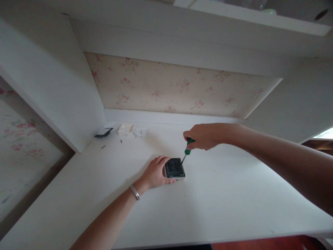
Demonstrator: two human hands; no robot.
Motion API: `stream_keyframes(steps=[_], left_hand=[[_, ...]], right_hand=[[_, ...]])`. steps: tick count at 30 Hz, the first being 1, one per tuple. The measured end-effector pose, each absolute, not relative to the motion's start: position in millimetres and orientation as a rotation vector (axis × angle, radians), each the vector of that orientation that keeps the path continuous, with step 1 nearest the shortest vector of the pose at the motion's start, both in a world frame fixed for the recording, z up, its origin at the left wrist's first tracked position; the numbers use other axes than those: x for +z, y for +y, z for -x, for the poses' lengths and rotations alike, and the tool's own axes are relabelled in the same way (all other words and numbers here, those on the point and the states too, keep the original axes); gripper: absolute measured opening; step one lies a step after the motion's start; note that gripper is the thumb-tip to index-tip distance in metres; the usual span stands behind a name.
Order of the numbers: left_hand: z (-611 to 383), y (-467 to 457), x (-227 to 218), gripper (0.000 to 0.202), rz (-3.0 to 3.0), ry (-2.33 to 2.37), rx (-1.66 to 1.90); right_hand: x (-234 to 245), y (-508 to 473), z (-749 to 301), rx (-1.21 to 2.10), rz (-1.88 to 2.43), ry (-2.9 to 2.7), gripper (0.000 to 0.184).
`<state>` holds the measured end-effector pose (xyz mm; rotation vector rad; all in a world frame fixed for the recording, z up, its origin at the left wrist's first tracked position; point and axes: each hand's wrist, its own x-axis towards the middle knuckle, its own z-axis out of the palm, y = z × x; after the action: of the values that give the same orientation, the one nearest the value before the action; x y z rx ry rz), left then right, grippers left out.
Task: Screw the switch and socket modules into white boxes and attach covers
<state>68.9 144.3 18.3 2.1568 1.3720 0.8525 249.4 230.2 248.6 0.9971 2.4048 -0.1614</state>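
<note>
A square wall socket (174, 168) with a black face and a white base lies on the white desktop. My left hand (156, 173) grips it from the left side, fingers along the far edge and thumb along the near edge. Above and to the right, my right hand (204, 136) is closed around the green handle of a screwdriver (187, 151). The screwdriver is tilted, and its metal tip meets the right part of the socket's face. Whether a screw sits under the tip is too small to tell.
At the back left lie a black-and-white frame piece (104, 132), an off-white plastic box (126, 129) and white flat pieces (141, 133). Two small dark strips (103, 147) lie nearby. A side panel (52, 76) bounds the left, and a shelf (249, 15) overhangs the desk (223, 201).
</note>
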Motion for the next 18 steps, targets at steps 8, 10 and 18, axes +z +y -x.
stream_keyframes(steps=[8, 10, 18], left_hand=[[-69.9, 144.2, 18.9, 0.083, -2.158, 1.383, 0.852], [-70.0, 144.4, 18.5, 0.083, -2.157, 1.383, 0.854], [-70.4, 143.9, 18.4, 0.083, -2.146, 1.388, 0.859]], right_hand=[[251.3, 228.0, -246.0, -0.143, -0.957, 2.478, 0.036], [252.0, 226.7, -244.4, -0.055, -1.022, 2.478, 0.045], [252.0, 225.8, -244.1, -0.075, -1.011, 2.44, 0.048]])
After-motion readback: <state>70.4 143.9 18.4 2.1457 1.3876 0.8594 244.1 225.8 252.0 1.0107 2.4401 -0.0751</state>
